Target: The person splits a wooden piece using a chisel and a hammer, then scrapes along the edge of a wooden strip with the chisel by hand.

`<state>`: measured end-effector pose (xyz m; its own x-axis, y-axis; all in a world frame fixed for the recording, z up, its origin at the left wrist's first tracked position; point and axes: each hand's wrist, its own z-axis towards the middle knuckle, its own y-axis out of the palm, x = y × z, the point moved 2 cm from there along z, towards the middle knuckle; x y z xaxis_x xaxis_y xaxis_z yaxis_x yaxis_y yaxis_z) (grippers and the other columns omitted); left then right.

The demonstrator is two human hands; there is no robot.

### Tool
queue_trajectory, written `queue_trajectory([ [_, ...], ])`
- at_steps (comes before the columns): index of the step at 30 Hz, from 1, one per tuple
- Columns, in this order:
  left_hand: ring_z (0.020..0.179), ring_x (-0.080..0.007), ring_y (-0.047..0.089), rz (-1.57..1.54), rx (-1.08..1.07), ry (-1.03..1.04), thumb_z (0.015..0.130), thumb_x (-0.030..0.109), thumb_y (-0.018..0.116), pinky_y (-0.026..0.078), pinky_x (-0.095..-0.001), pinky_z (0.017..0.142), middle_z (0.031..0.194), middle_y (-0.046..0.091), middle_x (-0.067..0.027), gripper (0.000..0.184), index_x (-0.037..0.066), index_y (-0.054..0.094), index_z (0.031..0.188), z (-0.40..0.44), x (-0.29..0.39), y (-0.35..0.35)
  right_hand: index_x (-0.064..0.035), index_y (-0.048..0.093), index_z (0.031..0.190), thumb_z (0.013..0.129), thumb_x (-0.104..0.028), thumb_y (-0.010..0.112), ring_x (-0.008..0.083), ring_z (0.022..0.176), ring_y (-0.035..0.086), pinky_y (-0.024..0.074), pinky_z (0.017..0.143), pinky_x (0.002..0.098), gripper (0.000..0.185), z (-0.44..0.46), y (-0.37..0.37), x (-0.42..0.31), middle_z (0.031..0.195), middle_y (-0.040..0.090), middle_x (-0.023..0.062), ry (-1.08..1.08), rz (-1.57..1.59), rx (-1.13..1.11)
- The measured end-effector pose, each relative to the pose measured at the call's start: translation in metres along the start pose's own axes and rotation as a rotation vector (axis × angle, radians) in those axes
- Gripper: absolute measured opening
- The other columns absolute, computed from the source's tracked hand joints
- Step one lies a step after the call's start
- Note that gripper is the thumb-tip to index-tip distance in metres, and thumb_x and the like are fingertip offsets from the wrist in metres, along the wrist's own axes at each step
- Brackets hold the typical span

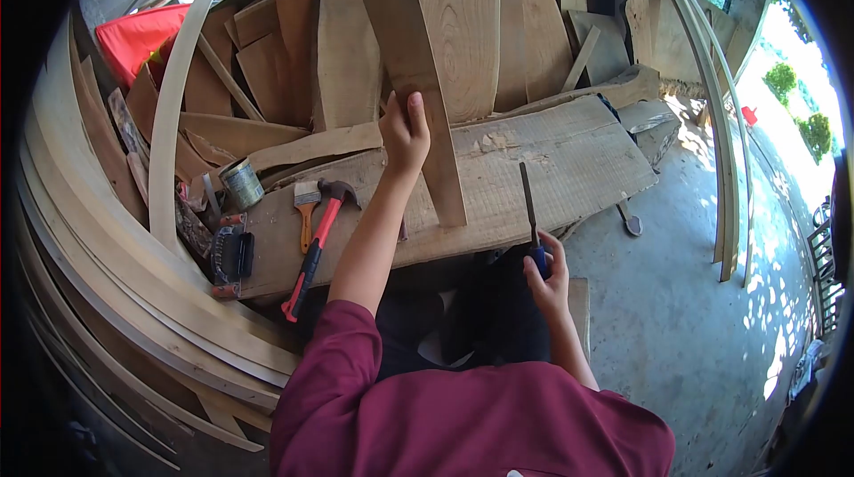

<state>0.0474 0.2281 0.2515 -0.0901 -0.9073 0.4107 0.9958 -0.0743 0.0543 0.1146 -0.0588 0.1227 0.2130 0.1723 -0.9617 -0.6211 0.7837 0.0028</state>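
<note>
My left hand (406,133) is closed around the edge of a long wooden board (405,28), thumb up. The board stands tilted, its lower end resting on the thick plank bench (551,152). In my right hand (550,286) is a blue-handled tool (529,201) with a long, narrow, dark metal blade pointing up. Whether it is a chisel or a file, I cannot tell. Left of my left forearm, a red-and-black claw hammer (322,250) and a paintbrush (306,210) lie on the bench.
A tin can (241,184) and a black-handled brush or sanding tool (233,255) are at the bench's left end. Boards (458,24) lean behind it. Curved wooden strips (133,272) sweep along the left; others (712,104) stand at right on the concrete floor (658,326).
</note>
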Motion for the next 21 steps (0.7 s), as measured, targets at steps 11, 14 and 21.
queue_trajectory([
  [11,0.052,-0.0318,0.056,-0.008,-0.035,-0.006,0.094,0.024,0.050,0.041,-0.0361,0.047,0.060,0.055,-0.0143,0.028,-0.002,0.050,0.082,-0.001,0.008,-0.001,-0.0067,0.044,0.114,0.076,-0.005,0.069,0.0086,0.081,0.046,0.0377,0.074,0.0226,0.045,0.051,-0.003,-0.049,0.091,0.048,0.0013,-0.081,0.408,-0.431],
  [14,0.054,-0.0320,0.058,0.012,-0.030,0.009,0.094,0.023,0.050,0.043,-0.0360,0.048,0.062,0.057,-0.0150,0.027,-0.002,0.051,0.083,-0.002,0.008,-0.002,-0.0049,0.055,0.104,0.079,-0.009,0.069,0.0113,0.073,0.055,0.0430,0.069,0.0245,0.029,0.082,-0.003,-0.087,0.082,0.058,0.0031,-0.240,-0.148,-0.246],
  [21,0.056,-0.0320,0.060,0.027,-0.031,0.004,0.093,0.021,0.050,0.044,-0.0356,0.048,0.064,0.058,-0.0159,0.024,-0.002,0.051,0.084,-0.002,0.010,0.000,-0.0028,0.059,0.103,0.084,-0.013,0.064,0.0180,0.071,0.061,0.0491,0.067,0.0278,0.022,0.152,0.013,-0.163,0.089,0.062,0.0077,-0.715,-0.157,-0.091],
])
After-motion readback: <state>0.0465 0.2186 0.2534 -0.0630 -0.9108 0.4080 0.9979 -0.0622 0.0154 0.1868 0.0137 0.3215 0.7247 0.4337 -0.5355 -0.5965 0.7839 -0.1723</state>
